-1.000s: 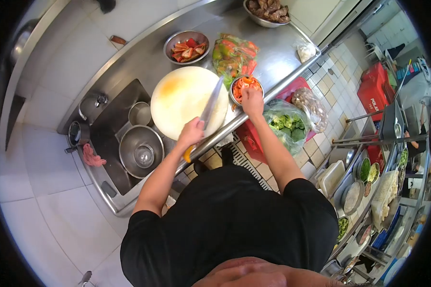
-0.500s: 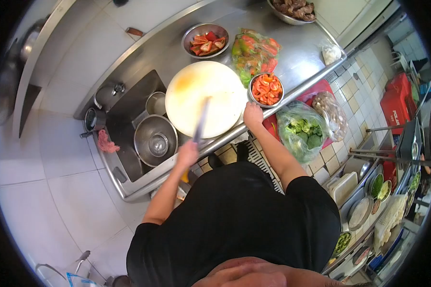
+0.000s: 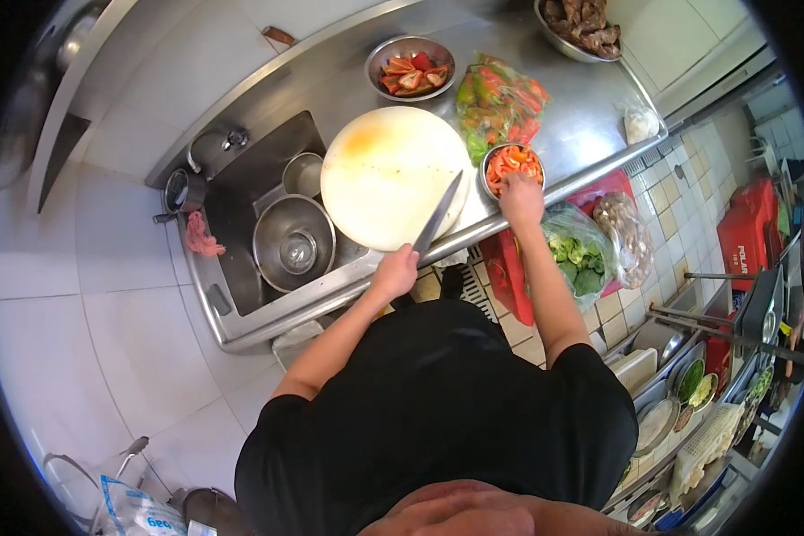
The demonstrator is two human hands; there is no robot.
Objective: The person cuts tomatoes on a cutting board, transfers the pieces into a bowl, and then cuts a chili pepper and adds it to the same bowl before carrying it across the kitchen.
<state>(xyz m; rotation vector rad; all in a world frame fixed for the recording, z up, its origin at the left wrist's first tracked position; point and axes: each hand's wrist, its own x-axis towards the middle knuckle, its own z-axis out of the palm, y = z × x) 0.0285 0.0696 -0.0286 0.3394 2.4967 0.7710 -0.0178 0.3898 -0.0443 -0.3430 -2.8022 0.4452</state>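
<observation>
Steel counter (image 3: 563, 107); left hand (image 3: 396, 272) clenched around knife (image 3: 438, 219) over board (image 3: 389, 174); right hand (image 3: 520, 198) fingers curled in pepper bowl (image 3: 507, 163).

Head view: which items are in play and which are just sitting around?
In play:
left hand gripping knife
cutting board under the blade
right hand at bowl of cut red pepper

Sitting around:
tomato bowl
bag of peppers
meat bowl
bag of greens
pots in sink
</observation>
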